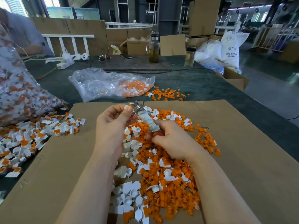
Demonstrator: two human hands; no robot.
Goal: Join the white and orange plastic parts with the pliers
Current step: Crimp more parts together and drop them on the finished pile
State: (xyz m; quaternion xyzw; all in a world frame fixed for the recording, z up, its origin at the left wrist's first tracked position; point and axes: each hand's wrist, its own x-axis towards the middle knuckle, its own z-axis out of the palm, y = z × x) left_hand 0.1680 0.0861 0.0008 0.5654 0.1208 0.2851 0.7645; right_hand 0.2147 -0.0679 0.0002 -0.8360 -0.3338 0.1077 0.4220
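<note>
My right hand [171, 139] grips the cloth-wrapped handles of the pliers [146, 120], whose metal jaws point up and left. My left hand [113, 125] pinches a small white plastic part [126, 107] right at the jaws. Whether an orange part sits in the jaws is hidden by my fingers. Beneath both hands lies a heap of loose orange parts [169, 183] mixed with white parts [129, 191] on a brown cardboard sheet [242, 159].
Joined white-and-orange pieces [24, 143] are piled at the left beside a full clear bag [19, 94]. Another clear bag [105, 84] and scattered orange parts [166, 94] lie beyond the cardboard. Two bottles [153, 47] stand at the back. A person's sleeve [24, 34] shows at far left.
</note>
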